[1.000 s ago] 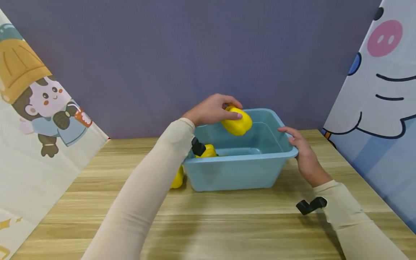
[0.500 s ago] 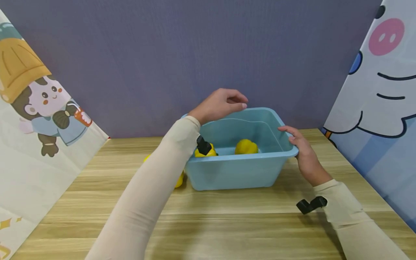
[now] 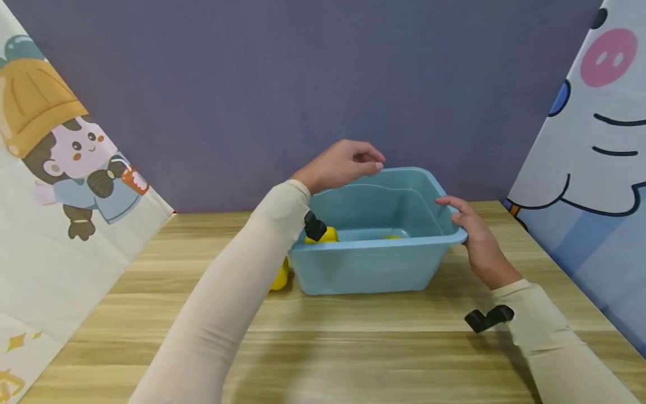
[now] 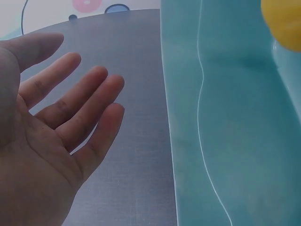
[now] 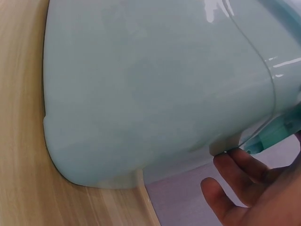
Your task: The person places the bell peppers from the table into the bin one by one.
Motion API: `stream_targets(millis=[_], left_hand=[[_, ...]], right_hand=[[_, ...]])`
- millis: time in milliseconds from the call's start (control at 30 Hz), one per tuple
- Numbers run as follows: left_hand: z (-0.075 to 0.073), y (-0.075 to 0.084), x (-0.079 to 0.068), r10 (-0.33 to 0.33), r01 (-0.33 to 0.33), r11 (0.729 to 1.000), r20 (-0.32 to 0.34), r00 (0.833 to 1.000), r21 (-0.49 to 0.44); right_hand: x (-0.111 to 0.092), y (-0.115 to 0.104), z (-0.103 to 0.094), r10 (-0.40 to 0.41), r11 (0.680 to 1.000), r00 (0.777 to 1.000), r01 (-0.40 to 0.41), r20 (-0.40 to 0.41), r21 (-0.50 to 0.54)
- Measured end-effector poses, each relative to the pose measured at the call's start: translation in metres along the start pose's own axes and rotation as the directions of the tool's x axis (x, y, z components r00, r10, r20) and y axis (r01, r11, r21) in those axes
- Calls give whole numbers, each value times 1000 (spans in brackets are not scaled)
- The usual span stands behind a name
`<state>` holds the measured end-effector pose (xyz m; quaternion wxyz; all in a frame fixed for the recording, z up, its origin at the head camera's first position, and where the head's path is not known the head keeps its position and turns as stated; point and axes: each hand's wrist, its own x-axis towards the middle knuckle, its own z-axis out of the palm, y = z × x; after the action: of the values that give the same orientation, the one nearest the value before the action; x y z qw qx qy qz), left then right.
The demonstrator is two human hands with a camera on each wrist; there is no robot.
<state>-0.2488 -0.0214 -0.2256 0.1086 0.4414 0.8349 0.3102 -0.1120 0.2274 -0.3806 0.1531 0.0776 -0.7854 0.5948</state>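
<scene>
A light blue plastic bin (image 3: 365,269) stands on the table. Over its back rim, my left hand (image 3: 343,163) hovers with nothing in it; the left wrist view shows the fingers loosely spread. My right hand (image 3: 476,241) holds the bin's right rim, thumb on top and fingers against the outside below. Inside the bin, a yellow bell pepper (image 3: 329,234) lies at the left, partly behind my wrist mount. Only the top of a second pepper (image 3: 392,237) shows above the front wall. Outside, left of the bin, another yellow pepper (image 3: 281,276) is mostly hidden by my left sleeve.
The wood-grain table (image 3: 373,348) ends at a dark grey-purple back panel (image 3: 227,101). Printed cartoon panels close off the left side (image 3: 60,235) and the right side (image 3: 595,179). Black mounts (image 3: 487,318) are strapped to both wrists.
My left hand has let go of a yellow bell pepper, which dropped into the bin and now sits lower behind the front wall. The right hand keeps its hold on the rim.
</scene>
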Motion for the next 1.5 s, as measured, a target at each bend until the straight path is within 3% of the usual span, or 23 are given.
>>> stream_targets(millis=[367,500,1033,1300,1500], left_hand=[[-3,-5,-11,-26,25,999,32,999,42],[-4,-5,-14,-25,23,999,39,999,43],[-2,3,-36,2,-12,992,80,997,124],[-2,7,-43,26,-53,984,152,988,172],[-5,12,-54,2,-46,976,200,980,215]], right_hand=[[0,-4,1,2,1000,1000,-2,10,28],[1,-7,2,49,999,999,-49,5,13],[-21,-20,16,79,996,997,-79,7,-36],[-24,-21,18,99,994,995,-99,-10,-51],[-24,-24,20,96,994,995,-97,-26,-44]])
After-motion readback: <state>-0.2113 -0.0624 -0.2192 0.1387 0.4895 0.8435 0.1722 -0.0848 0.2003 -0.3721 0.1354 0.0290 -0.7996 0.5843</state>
